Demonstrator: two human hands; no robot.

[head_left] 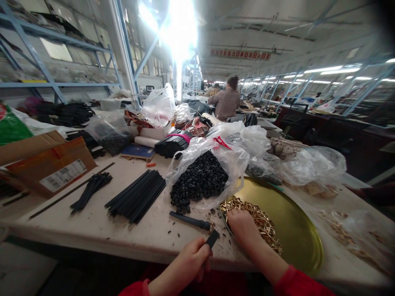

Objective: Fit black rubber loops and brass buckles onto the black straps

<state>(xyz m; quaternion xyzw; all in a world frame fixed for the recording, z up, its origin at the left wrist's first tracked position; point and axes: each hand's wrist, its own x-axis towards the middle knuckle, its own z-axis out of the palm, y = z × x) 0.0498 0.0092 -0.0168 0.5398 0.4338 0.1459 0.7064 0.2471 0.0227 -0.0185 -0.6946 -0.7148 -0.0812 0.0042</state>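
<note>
My left hand is closed round a short flat black strip that sticks up from its fingers, just off the table's front edge. My right hand rests knuckles-up inside a round gold tray, its fingers curled down into a heap of small gold metal pieces; what they hold is hidden. A black-handled tool lies on the table between the hands and a clear bag of small black rings. Both sleeves are red.
A stack of long black strips, a smaller bundle and a cardboard box lie left. Plastic bags crowd the tray's far side. A person sits farther back. Blue shelving stands at left.
</note>
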